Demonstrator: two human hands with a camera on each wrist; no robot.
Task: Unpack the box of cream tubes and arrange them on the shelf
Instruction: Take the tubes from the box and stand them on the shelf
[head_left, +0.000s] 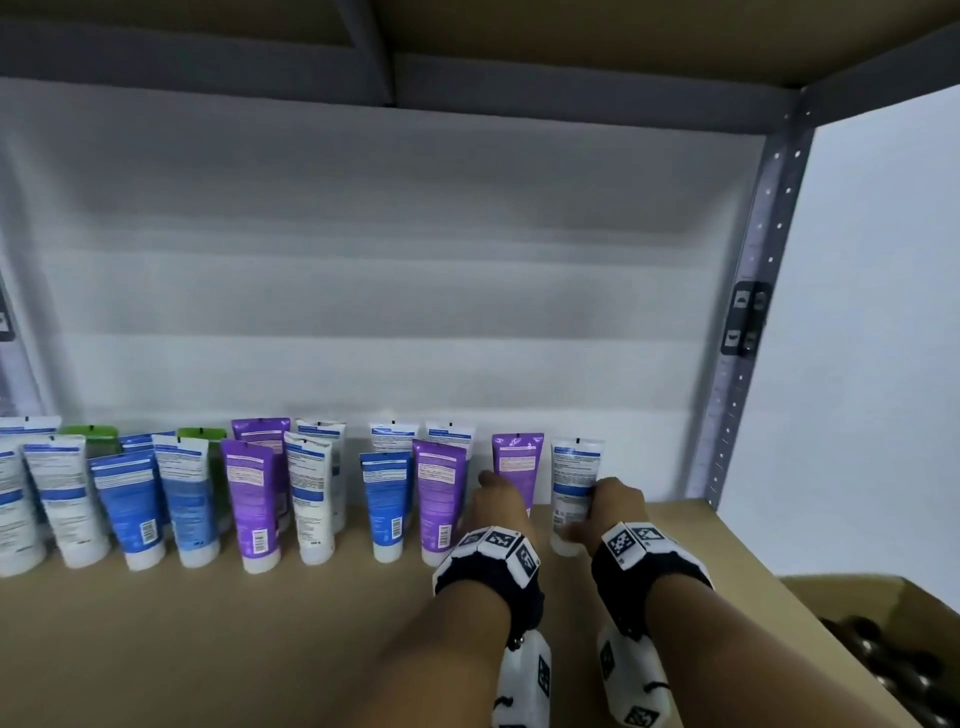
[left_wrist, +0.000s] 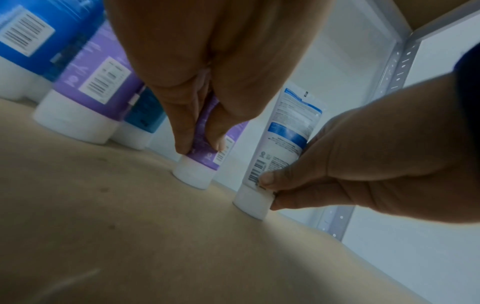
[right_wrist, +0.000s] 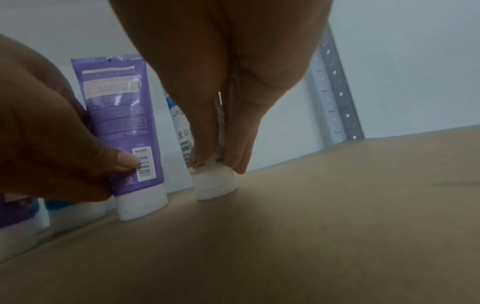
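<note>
Near the shelf's (head_left: 260, 649) back right corner, the left hand (head_left: 501, 506) pinched a purple tube (head_left: 517, 467) standing cap-down, while the right hand (head_left: 608, 506) gripped a white tube (head_left: 571, 467) just beside it. Further tubes (head_left: 249, 493) lined the back edge leftward; the box (head_left: 883, 613) sat right.

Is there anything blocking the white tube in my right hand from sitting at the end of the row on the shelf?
Nothing visible. The white tube in the right hand already stands cap-down on the shelf, beside the purple tube.
</note>
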